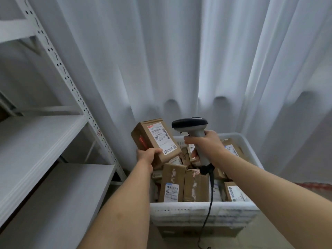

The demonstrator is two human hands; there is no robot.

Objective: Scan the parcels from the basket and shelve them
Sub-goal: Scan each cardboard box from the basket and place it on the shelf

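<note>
curtain (161, 51): hung as backdrop behind everything; no part in the task.
shelving (41, 139): white boards on a slotted steel upright, set just left of the basket so a scanned parcel can be passed across with a short reach. Boards seen bare where in view.
basket (203, 211): white perforated crate, placed low in front of the person and beside the shelving; kept within reach of both arms. Many parcels are packed inside, some upright, labels partly shown.
basket parcels (172, 184): brown cartons stood on end or leaned on each other; judged as not yet scanned, so the task is far from done.
held parcel (156, 139): lifted clear above the basket's left rear area, tilted with the white label face turned up and toward the scanner head, so the barcode is presented to the beam.
left hand (146, 155): grip is closed round the parcel's lower corner, thumb on the label face edge; label itself is left uncovered, presumably for a clean read.
scanner (193, 130): head is aimed left at the label, just beside the parcel, not touching. Cable is hung down over the basket's front wall.
right hand (204, 144): grip is wrapped round the scanner handle, index finger toward the trigger.
step: scan judged in hand; shelving next.
</note>
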